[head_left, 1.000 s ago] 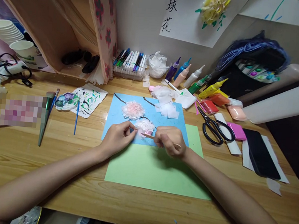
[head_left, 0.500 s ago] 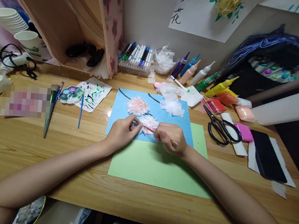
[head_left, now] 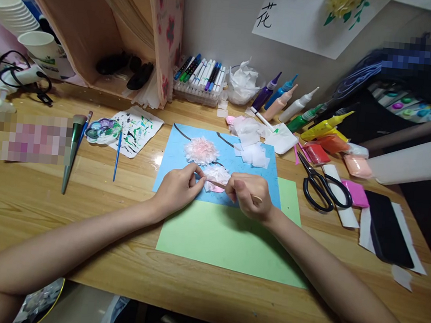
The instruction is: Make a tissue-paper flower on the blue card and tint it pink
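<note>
My right hand (head_left: 250, 194) is closed around a thin wooden stick (head_left: 217, 184). Its narrow end points left, over the lower paper flower (head_left: 216, 173), and its rounded end sticks out behind my fingers. My left hand (head_left: 179, 188) is at the left edge of this flower, thumb and forefinger pinched together near the stick's tip; what lies between them is too small to make out. White tissue petals cover the flower's upper part, while a smooth pink patch shows below. A fuller pink tissue flower (head_left: 201, 150) sits above it on the blue sheet (head_left: 166, 164).
A green sheet (head_left: 227, 238) lies under the blue one. White tissue squares (head_left: 254, 155) rest at its upper right. Black-handled scissors (head_left: 318, 190), clay packets and a phone (head_left: 390, 229) are on the right, paint bottles (head_left: 266, 91) behind, brushes (head_left: 73, 149) on the left.
The view has shifted slightly. Both hands stay at the lower flower, and the stick remains in my right hand with almost the same pose.
</note>
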The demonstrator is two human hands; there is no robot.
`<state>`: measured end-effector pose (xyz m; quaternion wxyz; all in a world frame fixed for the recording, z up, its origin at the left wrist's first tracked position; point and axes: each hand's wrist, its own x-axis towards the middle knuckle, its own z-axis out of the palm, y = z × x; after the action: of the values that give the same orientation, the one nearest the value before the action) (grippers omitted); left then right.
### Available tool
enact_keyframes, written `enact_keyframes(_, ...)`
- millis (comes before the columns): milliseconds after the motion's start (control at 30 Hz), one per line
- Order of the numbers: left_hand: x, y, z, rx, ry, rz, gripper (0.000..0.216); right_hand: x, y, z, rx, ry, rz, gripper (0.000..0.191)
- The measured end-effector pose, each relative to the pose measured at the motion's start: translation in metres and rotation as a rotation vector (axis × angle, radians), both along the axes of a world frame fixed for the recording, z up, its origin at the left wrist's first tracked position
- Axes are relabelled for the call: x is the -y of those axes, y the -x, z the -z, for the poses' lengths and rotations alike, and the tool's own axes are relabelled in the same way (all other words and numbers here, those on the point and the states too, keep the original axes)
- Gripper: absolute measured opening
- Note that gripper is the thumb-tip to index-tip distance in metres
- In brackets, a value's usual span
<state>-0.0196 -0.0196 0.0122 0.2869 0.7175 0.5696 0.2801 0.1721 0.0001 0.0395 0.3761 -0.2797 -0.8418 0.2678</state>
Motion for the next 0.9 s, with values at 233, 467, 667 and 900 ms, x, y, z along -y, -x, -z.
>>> enact_keyframes(233, 0.0, -0.001, -0.001, -0.009, 0.01, -0.005, 0.011, -0.006, 0.015, -0.008, 0.038, 0.201, 0.164, 0.058)
enact_keyframes(467, 0.0, -0.002, -0.003, -0.044, 0.015, -0.003, 0.012, -0.016, 0.032, -0.024, -0.037, 0.47, 0.299, 0.06)
enact_keyframes(667, 0.001, -0.002, -0.002, -0.066, -0.002, -0.006, 0.013, -0.002, 0.012, -0.024, 0.059, 0.202, 0.145, 0.06)
enact_keyframes(900, 0.0, -0.002, -0.001, -0.072, 0.004, -0.009, 0.014, 0.001, 0.013, -0.012, 0.073, 0.119, 0.128, 0.06)
